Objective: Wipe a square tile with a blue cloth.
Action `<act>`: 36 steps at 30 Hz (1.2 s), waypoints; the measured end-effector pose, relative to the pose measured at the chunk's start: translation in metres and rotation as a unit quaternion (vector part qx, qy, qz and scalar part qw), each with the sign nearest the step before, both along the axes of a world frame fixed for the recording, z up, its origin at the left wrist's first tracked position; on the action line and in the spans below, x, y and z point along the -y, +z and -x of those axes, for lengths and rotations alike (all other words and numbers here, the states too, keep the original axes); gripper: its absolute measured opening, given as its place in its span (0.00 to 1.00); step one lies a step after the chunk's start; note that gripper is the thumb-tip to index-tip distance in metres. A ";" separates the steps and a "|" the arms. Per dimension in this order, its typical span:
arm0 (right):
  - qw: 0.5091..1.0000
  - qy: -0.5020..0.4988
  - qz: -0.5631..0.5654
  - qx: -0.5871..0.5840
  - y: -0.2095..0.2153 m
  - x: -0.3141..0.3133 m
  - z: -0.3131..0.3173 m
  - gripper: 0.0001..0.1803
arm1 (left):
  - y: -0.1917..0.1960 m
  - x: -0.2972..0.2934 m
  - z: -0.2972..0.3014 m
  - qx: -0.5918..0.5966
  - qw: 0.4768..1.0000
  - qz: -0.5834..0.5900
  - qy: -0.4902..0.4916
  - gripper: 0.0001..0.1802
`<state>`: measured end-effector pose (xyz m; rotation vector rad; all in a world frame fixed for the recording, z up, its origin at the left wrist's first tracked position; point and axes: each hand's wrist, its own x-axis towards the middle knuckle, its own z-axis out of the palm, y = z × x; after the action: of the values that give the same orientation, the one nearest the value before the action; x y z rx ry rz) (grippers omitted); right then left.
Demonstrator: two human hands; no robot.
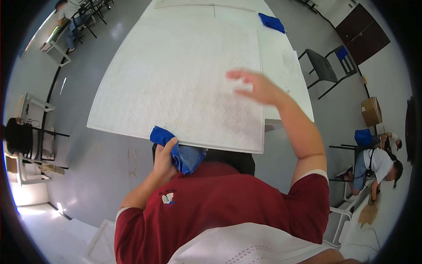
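The pale tabletop (288,70) carries a broad white panel (184,66) with a wavy-patterned surface, its long axis running away from the person. The right hand (261,89), empty with fingers loosely spread, is over the panel's right part; motion blur hides whether it touches. The left hand (163,162) has its fingers closed around a crumpled blue cloth (190,157) at the near edge, left of and nearer the body than the right fingers.

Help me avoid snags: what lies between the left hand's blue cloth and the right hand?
In the head view, only a bare, patterned stretch of white panel lies between the blue cloth and right hand.
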<state>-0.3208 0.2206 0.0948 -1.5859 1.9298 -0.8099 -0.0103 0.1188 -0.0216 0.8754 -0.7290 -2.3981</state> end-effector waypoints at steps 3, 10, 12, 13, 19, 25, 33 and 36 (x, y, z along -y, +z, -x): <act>0.970 0.147 0.019 -0.191 -0.025 -0.045 -0.060 0.42 | -0.003 0.003 0.000 0.004 0.999 0.023 -0.023 0.20; 0.923 0.031 0.000 -0.384 -0.073 -0.071 -0.124 0.42 | -0.004 -0.002 0.002 0.010 1.000 -0.006 -0.007 0.22; 0.908 -0.002 0.042 -0.416 -0.079 -0.074 -0.125 0.38 | -0.009 -0.002 0.004 0.017 1.000 -0.007 0.001 0.20; 0.909 0.008 0.046 -0.414 -0.082 -0.074 -0.124 0.38 | -0.013 0.000 0.002 0.031 0.999 -0.012 -0.007 0.19; 0.913 0.007 0.132 -0.387 -0.083 -0.076 -0.119 0.28 | -0.022 0.032 -0.044 0.000 0.997 -0.070 0.018 0.18; 0.884 0.015 0.164 -0.438 -0.087 -0.086 -0.115 0.17 | -0.037 0.161 -0.129 0.013 0.937 0.007 0.350 0.26; 0.893 0.015 0.174 -0.415 -0.087 -0.088 -0.110 0.16 | -0.050 0.265 -0.149 0.079 0.959 0.050 0.267 0.29; 0.893 0.010 0.180 -0.413 -0.089 -0.090 -0.110 0.16 | -0.062 0.279 -0.149 0.075 0.966 0.071 0.238 0.26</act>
<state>-0.2112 0.3106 0.0059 -2.4619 2.4001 -0.5309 0.1390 -0.1606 -0.0835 1.0442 -0.6491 -1.8495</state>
